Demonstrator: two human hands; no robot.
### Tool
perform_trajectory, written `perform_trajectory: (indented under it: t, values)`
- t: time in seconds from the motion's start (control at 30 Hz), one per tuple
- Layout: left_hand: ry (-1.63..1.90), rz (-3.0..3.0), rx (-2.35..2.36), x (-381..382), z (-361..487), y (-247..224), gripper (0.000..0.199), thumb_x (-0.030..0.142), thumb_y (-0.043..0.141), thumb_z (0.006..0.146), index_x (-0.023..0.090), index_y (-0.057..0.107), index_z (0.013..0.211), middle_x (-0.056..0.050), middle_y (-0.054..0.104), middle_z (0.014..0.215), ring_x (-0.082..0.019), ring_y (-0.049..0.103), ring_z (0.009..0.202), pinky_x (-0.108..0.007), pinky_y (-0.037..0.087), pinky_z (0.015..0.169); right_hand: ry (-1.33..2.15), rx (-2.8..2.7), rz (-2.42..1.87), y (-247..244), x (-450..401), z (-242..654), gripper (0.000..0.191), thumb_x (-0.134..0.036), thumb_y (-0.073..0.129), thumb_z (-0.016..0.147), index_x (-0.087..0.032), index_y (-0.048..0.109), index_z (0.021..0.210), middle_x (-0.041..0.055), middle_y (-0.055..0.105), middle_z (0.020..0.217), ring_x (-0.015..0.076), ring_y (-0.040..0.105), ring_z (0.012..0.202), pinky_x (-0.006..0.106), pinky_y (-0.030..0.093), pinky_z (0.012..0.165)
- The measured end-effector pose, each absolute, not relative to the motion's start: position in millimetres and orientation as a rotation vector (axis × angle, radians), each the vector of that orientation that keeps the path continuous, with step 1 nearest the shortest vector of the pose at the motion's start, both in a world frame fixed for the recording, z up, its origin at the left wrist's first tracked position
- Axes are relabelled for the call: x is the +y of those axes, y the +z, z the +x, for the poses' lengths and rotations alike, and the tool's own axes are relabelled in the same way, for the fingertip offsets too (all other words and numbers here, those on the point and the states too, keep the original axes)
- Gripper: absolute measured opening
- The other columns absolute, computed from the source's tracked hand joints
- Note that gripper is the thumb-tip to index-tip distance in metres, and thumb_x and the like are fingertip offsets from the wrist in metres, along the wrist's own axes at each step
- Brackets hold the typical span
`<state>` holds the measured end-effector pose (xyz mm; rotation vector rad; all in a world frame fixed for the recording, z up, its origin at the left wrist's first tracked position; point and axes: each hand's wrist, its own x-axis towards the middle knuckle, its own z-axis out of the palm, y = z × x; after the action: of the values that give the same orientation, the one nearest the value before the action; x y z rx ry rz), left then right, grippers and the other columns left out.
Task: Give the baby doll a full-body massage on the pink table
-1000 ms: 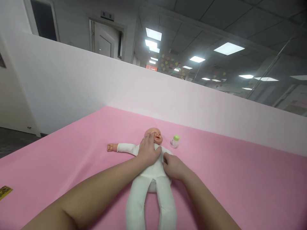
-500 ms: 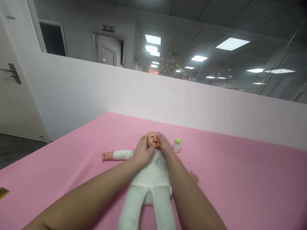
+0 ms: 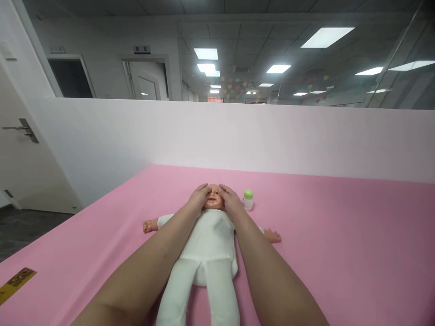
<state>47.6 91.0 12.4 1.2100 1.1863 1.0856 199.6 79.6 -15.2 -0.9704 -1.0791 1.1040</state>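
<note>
"Filling most of my head view, the pink surface (image 3: 333,249) is running back to a low white wall (image 3: 272,136). What are you picking out around them?"

"I'm seeing a pale door (image 3: 30,172) standing at the left, beyond the wall's near end. Closer in, the left forearm (image 3: 146,267) and the right forearm (image 3: 272,271) are slanting up from the bottom edge and converging."

"And where is the doll (image 3: 214,237) lying?"

"It's lying on its back on the pink surface, between the forearms, its white-clothed legs pointing toward me and its head (image 3: 214,199) lying at the far end. Its arms are stretching out to both sides, each partly passing behind a forearm."

"How are the hands sitting?"

"I'm watching the left hand (image 3: 198,199) cupping the left side of the head as I'm viewing it, its thumb lying near the eye. The right hand (image 3: 231,201) is cupping the other side, its fingers slanting in over the edge of the face. They're staying apart, with the head between them, and neither is pinching anything. How hard they're pressing, I'm not able to tell."

"Anything smaller showing?"

"A yellow strip (image 3: 16,285) with dark markings is lying at the lower left, running out of view. Smallest, a little bottle (image 3: 248,203) with a green cap (image 3: 248,194) is standing just beside the right hand, not touching it."
</note>
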Motion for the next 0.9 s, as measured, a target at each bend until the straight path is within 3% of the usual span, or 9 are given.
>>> perform_trajectory:
  t: [0.2, 0.47, 0.7, 0.9]
  values:
    - [1.174, 1.049, 0.961, 89, 55, -4, 0.08, 0.044, 0.068, 0.084, 0.027, 0.042, 0.158, -0.01, 0.059, 0.139, -0.016, 0.069, 0.109, -0.027, 0.059, 0.093, 1.163, -1.037, -0.892, -14, 77, 206, 0.065, -0.044, 0.085, 0.078, -0.024, 0.067, 0.136, 0.007, 0.068, 0.14, 0.0278, 0.068, 0.12, 0.042, 0.056, 0.105]
    - [1.303, 0.992, 0.965, 98, 58, -14, 0.058, 0.047, 0.059, 0.091, 0.025, 0.057, 0.145, -0.006, 0.057, 0.142, -0.014, 0.064, 0.121, -0.027, 0.054, 0.107, 1.134, -0.997, -0.866, -21, 85, 205, 0.05, -0.046, 0.084, 0.077, -0.027, 0.074, 0.122, 0.0044, 0.072, 0.132, 0.0287, 0.065, 0.125, 0.047, 0.052, 0.11]
    - [1.348, 0.99, 0.954, 95, 59, -13, 0.059, 0.042, 0.061, 0.087, 0.025, 0.06, 0.144, -0.006, 0.055, 0.145, -0.014, 0.063, 0.12, -0.026, 0.053, 0.107, 1.126, -0.978, -0.812, -22, 83, 208, 0.05, -0.036, 0.082, 0.071, -0.027, 0.077, 0.119, 0.0038, 0.067, 0.141, 0.0304, 0.058, 0.133, 0.05, 0.045, 0.117]
    - [1.4, 1.001, 0.927, 86, 58, -4, 0.058, 0.034, 0.06, 0.085, 0.021, 0.063, 0.141, -0.007, 0.057, 0.142, -0.014, 0.063, 0.118, -0.026, 0.052, 0.108, 0.996, -1.06, -0.772, -22, 81, 208, 0.048, -0.035, 0.08, 0.074, -0.024, 0.076, 0.121, 0.006, 0.067, 0.137, 0.0297, 0.058, 0.13, 0.048, 0.043, 0.117]
